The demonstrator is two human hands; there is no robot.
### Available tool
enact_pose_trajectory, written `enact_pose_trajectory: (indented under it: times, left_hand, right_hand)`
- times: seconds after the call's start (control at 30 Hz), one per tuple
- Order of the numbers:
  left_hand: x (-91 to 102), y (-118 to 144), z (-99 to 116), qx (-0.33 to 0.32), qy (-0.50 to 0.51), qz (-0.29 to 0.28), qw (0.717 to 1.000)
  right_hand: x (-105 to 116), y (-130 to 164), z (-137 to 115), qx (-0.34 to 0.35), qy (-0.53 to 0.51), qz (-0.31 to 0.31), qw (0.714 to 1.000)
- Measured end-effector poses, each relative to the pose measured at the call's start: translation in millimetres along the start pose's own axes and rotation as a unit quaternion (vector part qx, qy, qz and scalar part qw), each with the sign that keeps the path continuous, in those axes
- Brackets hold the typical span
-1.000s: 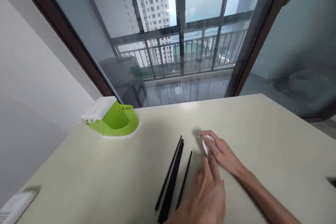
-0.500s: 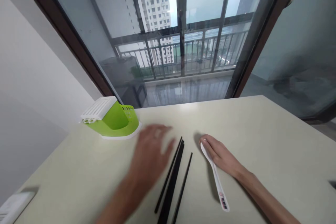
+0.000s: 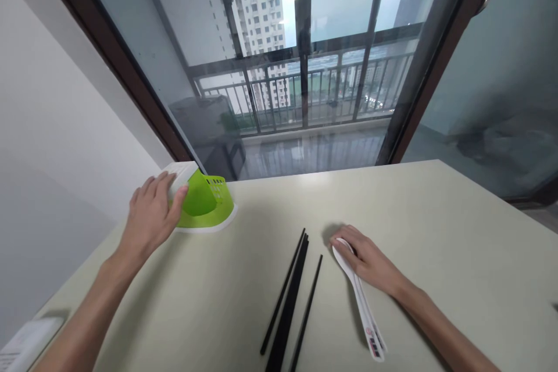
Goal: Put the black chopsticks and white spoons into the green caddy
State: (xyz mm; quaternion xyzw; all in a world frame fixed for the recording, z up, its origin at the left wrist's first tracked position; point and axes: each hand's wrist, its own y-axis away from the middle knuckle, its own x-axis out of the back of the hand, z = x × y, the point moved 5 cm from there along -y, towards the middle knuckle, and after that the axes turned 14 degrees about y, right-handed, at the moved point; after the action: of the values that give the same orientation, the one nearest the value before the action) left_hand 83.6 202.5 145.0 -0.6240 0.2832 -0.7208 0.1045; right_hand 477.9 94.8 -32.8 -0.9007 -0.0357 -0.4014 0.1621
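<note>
Head view: left hand, clasped over the upper end of a white-topped green holder, far left on the bench. Right hand, holding white spoons by the bowl end, right. Black chopsticks, lying near, between holder and spoons.

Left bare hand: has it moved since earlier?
Yes, the left bare hand moved left, away from the black chopsticks, to the white-topped green plastic holder.

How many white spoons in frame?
2 visible: an upper spoon under the right hand's thumb, and a lower spoon mostly overlapped by it, handle showing along its right edge. More could be hidden beneath.
</note>
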Motion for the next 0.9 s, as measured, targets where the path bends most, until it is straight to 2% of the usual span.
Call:
enact_pose_trajectory:
  times: [0.13, 0.23, 0.47, 0.57, 0.73, 0.83, 0.9]
  left_hand:
    - [-2.2, 2, 14, -0.002, 0.01, 0.009, 1.0]
    - [-6.5, 4, 38, -0.003, 0.039, 0.016, 0.999]
    - [-31.4, 3, 132, -0.082, 0.103, 0.019, 0.991]
    - [-41.5, -1, 175, -0.088, 0.131, 0.02, 0.987]
    - [-48.9, -1, 238, -0.143, 0.156, -0.023, 0.977]
    - [-44.1, 5, 255, -0.155, 0.195, -0.026, 0.968]
    - [-39.6, 8, 254, -0.144, 0.253, -0.009, 0.957]
  right_hand:
    - [2, 0, -2, -0.002, -0.022, -0.003, 1.0]
    - [2, 0, -1, -0.008, -0.036, -0.01, 0.999]
    - [1, -1, 4, -0.019, -0.038, -0.017, 0.999]
    - [1, -1, 5, -0.022, -0.034, -0.017, 0.999]
    - [1, 0, 9, -0.05, -0.069, -0.014, 0.996]
    - [5, 0, 16, -0.092, -0.124, -0.002, 0.988]
    - [11, 1, 22, -0.127, -0.159, 0.026, 0.979]
